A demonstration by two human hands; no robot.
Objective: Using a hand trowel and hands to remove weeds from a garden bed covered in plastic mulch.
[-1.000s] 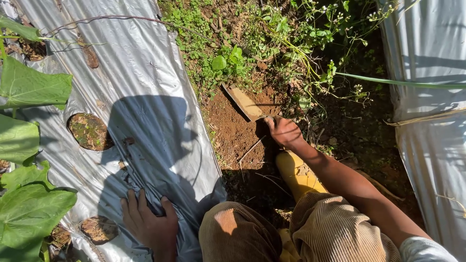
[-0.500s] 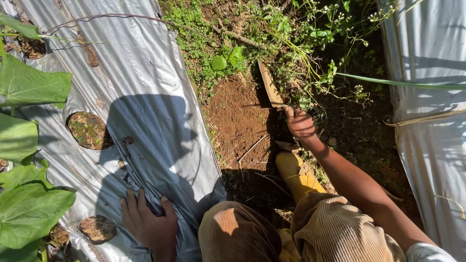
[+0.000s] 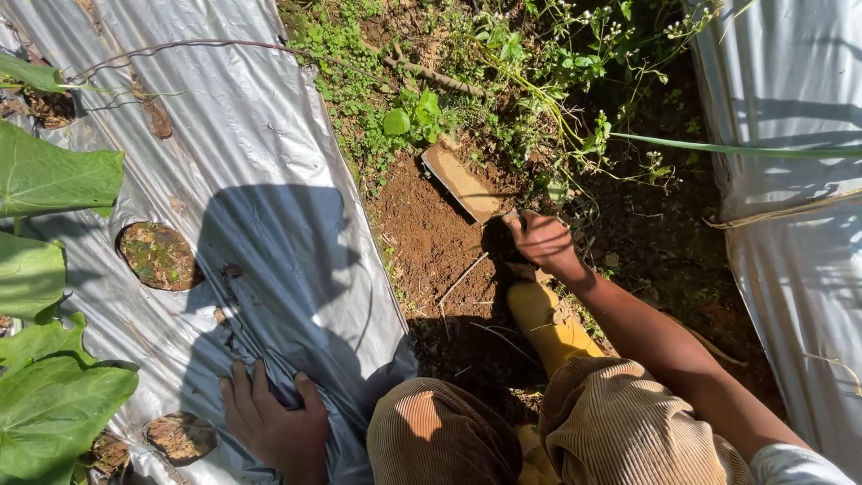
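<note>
My right hand point(image 3: 541, 241) grips the handle of a small hand hoe whose flat, soil-coated blade point(image 3: 461, 182) lies on the bare brown soil point(image 3: 431, 242) of the furrow, just below the green weeds point(image 3: 409, 112). My left hand point(image 3: 274, 427) rests flat with fingers spread on the silver plastic mulch sheet point(image 3: 260, 162) at the lower left, holding nothing. My knees in tan corduroy trousers point(image 3: 449, 440) and a yellow rubber boot point(image 3: 546, 321) fill the bottom middle.
Round planting holes point(image 3: 157, 254) are cut in the sheet, and large green leaves point(image 3: 49, 180) hang over its left edge. A second silver mulch sheet point(image 3: 790, 180) covers the bed at right. A thin vine stem point(image 3: 206, 45) crosses the left sheet.
My right hand has swung the hoe blade from up among the weeds down and left onto the bare soil. My left hand has stayed on the plastic sheet.
</note>
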